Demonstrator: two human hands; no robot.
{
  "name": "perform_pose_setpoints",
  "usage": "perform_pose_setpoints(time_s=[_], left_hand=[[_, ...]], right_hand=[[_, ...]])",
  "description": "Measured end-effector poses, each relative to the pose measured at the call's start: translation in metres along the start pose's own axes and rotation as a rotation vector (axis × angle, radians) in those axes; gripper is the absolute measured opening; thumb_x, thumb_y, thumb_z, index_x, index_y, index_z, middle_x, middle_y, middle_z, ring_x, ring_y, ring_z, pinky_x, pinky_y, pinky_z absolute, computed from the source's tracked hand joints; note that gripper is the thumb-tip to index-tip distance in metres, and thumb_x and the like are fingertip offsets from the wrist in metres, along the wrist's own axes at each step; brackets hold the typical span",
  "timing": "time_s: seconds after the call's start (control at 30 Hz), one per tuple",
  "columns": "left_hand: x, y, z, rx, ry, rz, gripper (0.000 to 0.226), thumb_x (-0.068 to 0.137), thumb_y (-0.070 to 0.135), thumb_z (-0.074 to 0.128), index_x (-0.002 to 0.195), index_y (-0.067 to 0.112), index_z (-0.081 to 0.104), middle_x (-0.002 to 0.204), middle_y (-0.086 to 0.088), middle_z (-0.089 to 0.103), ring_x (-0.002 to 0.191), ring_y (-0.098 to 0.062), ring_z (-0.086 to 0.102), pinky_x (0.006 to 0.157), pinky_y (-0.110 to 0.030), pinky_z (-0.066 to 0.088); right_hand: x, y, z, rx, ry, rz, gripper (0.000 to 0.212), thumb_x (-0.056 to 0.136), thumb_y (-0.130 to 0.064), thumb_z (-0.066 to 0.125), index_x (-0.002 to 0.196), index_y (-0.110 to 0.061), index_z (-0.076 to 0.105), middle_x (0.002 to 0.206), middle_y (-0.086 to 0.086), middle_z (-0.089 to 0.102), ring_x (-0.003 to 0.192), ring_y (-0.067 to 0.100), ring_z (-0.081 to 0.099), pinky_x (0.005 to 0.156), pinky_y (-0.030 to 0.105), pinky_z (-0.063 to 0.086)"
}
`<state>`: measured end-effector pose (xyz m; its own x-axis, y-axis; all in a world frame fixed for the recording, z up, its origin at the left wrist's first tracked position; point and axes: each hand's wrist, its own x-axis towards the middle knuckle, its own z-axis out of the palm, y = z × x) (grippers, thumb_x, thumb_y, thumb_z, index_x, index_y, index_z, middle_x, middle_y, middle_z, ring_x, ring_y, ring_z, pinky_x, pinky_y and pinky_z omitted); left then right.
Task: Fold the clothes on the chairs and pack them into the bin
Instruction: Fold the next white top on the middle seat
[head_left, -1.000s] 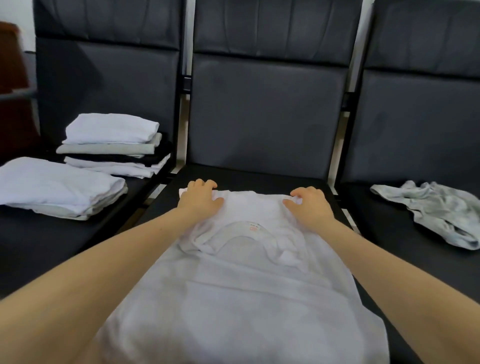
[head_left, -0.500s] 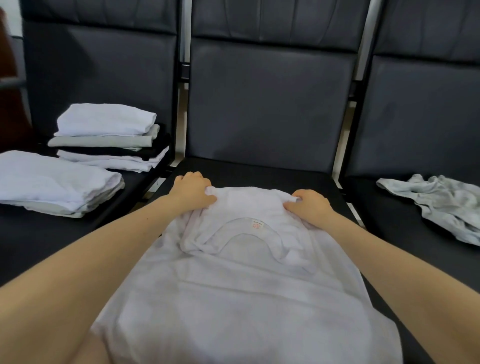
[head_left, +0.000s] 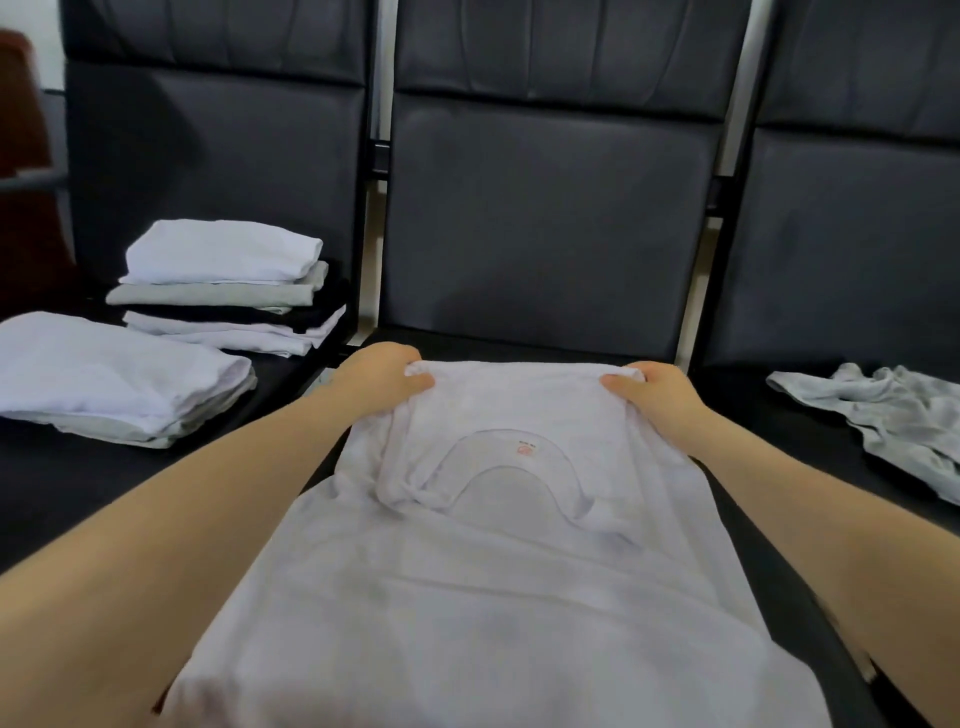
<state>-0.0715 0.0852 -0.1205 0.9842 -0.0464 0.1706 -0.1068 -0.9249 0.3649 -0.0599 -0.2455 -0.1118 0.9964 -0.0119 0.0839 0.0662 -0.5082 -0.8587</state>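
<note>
Holding, both hands at once: one white T-shirt (head_left: 498, 587), spread along the seat of the middle chair (head_left: 545, 234), neckline and its small red-printed label facing up.

Item 1. My left hand (head_left: 382, 382): fingers curled over the far left corner of the shirt's top edge, thumb pressed on the cloth from the near side. A pinch, firm on the fabric.

Item 2. My right hand (head_left: 657, 392): same hold on the far right corner, thumb on top, fingers tucked behind the fold and mostly hidden.

Item 3. The shirt between them: top edge pulled taut from hand to hand and raised off the seat; the cloth bunches in a twisted ridge on the left side of the collar; the lower body lies flat toward me, between my forearms.

Item 4. Left chair (head_left: 218, 156), seat: a stack of folded clothes (head_left: 228, 291), white on top, then grey, black and white layers; just in front of it, nearer the seat's edge, a second folded white pile (head_left: 114, 376).

Item 5. Right chair (head_left: 841, 234), seat: one crumpled grey garment (head_left: 893, 421), unfolded, well apart from my right hand.
</note>
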Motion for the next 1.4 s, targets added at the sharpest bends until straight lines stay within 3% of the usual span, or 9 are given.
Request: perform_pose_setpoints(time_s=[0.07, 0.23, 0.33, 0.43, 0.67, 0.93, 1.1, 1.27, 1.4], left_hand=[[0.013, 0.005, -0.004, 0.077, 0.003, 0.017, 0.034, 0.091, 0.032, 0.052, 0.063, 0.015, 0.041, 0.071, -0.003, 0.05, 0.072, -0.023, 0.051, 0.064, -0.033, 0.038], [0.067, 0.017, -0.009, 0.249, 0.061, 0.034, 0.024, 0.092, 0.031, 0.046, 0.076, 0.014, 0.051, 0.081, -0.005, 0.056, 0.084, -0.028, 0.058, 0.071, -0.037, 0.046], [0.097, 0.021, -0.003, 0.41, 0.207, 0.025, 0.022, 0.093, 0.027, 0.044, 0.103, 0.014, 0.058, 0.104, -0.008, 0.058, 0.099, -0.028, 0.055, 0.079, -0.038, 0.041], [0.11, 0.018, 0.018, 0.418, 0.289, -0.07, 0.033, 0.093, 0.03, 0.05, 0.124, 0.019, 0.052, 0.124, -0.01, 0.048, 0.118, -0.029, 0.042, 0.094, -0.04, 0.034], [0.069, 0.04, 0.043, 0.214, 0.275, -0.029, 0.034, 0.094, 0.038, 0.05, 0.124, 0.021, 0.055, 0.125, -0.008, 0.048, 0.119, -0.027, 0.042, 0.094, -0.04, 0.035], [-0.041, 0.078, 0.003, -0.064, 0.177, 0.112, 0.021, 0.093, 0.032, 0.05, 0.099, 0.02, 0.066, 0.104, 0.002, 0.062, 0.096, -0.019, 0.058, 0.079, -0.032, 0.047], [-0.118, 0.086, -0.007, -0.12, 0.024, 0.217, 0.026, 0.091, 0.039, 0.055, 0.085, 0.017, 0.067, 0.081, 0.013, 0.062, 0.071, -0.001, 0.053, 0.061, -0.018, 0.036], [-0.178, 0.075, 0.003, -0.073, -0.209, 0.348, 0.035, 0.075, 0.065, 0.059, 0.096, 0.036, 0.062, 0.096, 0.015, 0.055, 0.093, -0.003, 0.051, 0.084, -0.022, 0.042], [-0.187, 0.066, 0.01, 0.059, -0.183, 0.419, 0.022, 0.09, 0.044, 0.056, 0.102, 0.027, 0.061, 0.106, 0.005, 0.054, 0.103, -0.012, 0.047, 0.09, -0.03, 0.042]], right_hand=[[0.019, -0.004, -0.001, -0.025, 0.028, 0.015, 0.04, 0.087, -0.027, 0.068, 0.091, 0.012, 0.061, 0.08, 0.024, 0.059, 0.07, 0.023, 0.057, 0.064, 0.029, 0.044], [0.078, -0.01, -0.006, -0.042, 0.069, 0.05, 0.016, 0.084, -0.029, 0.072, 0.082, -0.013, 0.067, 0.08, 0.003, 0.066, 0.075, 0.021, 0.065, 0.055, 0.025, 0.044], [0.104, -0.006, 0.0, -0.346, 0.193, 0.029, 0.016, 0.091, -0.03, 0.06, 0.099, -0.016, 0.064, 0.096, 0.007, 0.064, 0.099, 0.031, 0.061, 0.074, 0.035, 0.049], [0.109, 0.007, 0.016, -0.718, 0.324, -0.002, 0.038, 0.094, -0.031, 0.051, 0.129, -0.019, 0.052, 0.128, 0.013, 0.051, 0.124, 0.033, 0.04, 0.099, 0.044, 0.037], [0.065, 0.009, 0.036, -0.582, 0.272, -0.144, 0.032, 0.094, -0.033, 0.054, 0.123, -0.021, 0.056, 0.123, 0.006, 0.055, 0.118, 0.026, 0.044, 0.094, 0.039, 0.038], [-0.048, -0.03, 0.01, -0.362, 0.119, -0.196, 0.016, 0.092, -0.023, 0.053, 0.102, -0.018, 0.065, 0.089, -0.006, 0.059, 0.083, 0.016, 0.055, 0.074, 0.026, 0.043], [-0.131, -0.05, 0.005, -0.342, -0.204, -0.245, 0.027, 0.088, -0.039, 0.064, 0.071, -0.018, 0.061, 0.07, -0.007, 0.057, 0.069, 0.012, 0.053, 0.061, 0.022, 0.039], [-0.193, -0.025, 0.006, -0.669, -0.43, -0.336, 0.034, 0.071, -0.064, 0.066, 0.086, -0.035, 0.057, 0.086, -0.015, 0.054, 0.08, 0.005, 0.051, 0.073, 0.024, 0.042], [-0.195, -0.008, -0.002, -0.802, -0.344, -0.399, 0.009, 0.089, -0.035, 0.058, 0.083, -0.031, 0.052, 0.088, -0.011, 0.051, 0.087, 0.012, 0.052, 0.073, 0.024, 0.039]])
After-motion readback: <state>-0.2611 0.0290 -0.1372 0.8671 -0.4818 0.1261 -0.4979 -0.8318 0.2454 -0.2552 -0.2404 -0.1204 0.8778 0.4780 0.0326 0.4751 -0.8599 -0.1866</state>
